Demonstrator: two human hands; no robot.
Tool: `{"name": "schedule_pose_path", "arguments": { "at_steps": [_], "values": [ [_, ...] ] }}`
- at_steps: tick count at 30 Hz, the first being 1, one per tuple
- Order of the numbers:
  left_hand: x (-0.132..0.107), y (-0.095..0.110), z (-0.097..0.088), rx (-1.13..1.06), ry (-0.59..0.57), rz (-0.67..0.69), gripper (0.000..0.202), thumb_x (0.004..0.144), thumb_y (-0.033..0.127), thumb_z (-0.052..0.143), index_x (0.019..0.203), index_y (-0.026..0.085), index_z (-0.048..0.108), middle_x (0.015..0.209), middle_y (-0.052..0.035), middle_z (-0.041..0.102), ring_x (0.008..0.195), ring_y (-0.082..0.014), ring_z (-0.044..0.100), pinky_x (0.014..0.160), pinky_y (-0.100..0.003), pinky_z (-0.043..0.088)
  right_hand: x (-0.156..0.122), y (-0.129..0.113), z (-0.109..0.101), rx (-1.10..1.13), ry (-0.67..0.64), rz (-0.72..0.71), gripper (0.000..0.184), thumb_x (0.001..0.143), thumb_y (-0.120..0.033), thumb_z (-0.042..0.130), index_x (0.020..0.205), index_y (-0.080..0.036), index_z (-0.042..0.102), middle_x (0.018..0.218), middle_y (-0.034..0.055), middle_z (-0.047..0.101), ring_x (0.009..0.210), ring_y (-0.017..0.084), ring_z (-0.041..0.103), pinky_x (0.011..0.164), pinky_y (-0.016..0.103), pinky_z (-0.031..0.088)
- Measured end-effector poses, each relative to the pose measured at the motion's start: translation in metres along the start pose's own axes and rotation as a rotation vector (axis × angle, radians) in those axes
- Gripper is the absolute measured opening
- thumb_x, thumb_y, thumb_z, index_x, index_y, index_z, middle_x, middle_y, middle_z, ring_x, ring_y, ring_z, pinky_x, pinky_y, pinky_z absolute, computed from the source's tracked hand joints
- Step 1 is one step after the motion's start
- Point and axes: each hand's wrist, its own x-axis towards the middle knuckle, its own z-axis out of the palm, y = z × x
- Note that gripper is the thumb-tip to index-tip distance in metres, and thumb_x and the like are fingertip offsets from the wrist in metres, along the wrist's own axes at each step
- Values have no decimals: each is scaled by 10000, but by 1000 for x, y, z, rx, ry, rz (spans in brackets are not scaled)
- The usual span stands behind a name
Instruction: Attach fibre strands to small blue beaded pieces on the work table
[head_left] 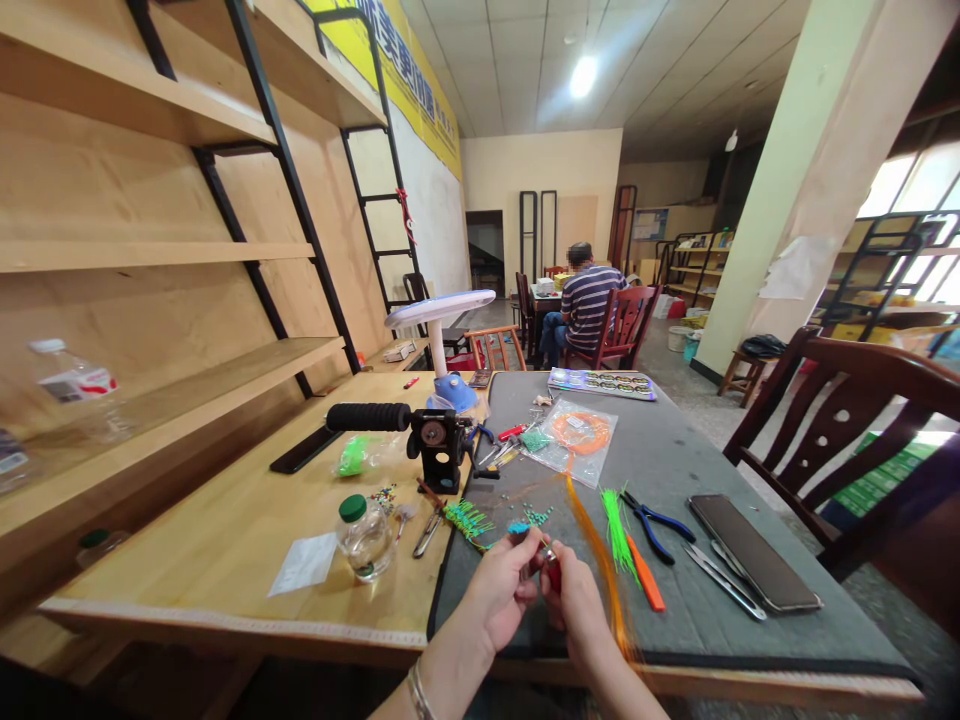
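Low over the grey mat, near the table's front edge, my two hands meet. My left hand is closed in a pinch; what lies between its fingertips is too small to make out. A small red-handled tool sits in my closed right hand, its tip close to the left fingers. Just beyond them lie small green beads and a bright blue bit. Green wire-like strands are left of the hands. A long bundle of orange fibres runs past my right hand.
Right lie green strips, an orange stick, blue-handled pliers, tweezers and a phone. Left are a winding device and a bottle. A plastic bag lies beyond. Another person sits far back.
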Motion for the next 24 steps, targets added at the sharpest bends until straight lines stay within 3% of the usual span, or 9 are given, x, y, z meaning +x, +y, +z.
{"name": "schedule_pose_path", "arguments": {
  "at_steps": [24],
  "values": [
    [-1, 1, 2, 2, -17, 3, 111, 855, 153, 588, 762, 91, 593, 578, 0, 553, 391, -22, 441, 314, -93, 187, 0, 2, 1, 63, 4, -2, 476, 848, -503, 319, 466, -231, 403, 355, -84, 232, 344, 90, 174, 354, 227, 157]
  ]
}}
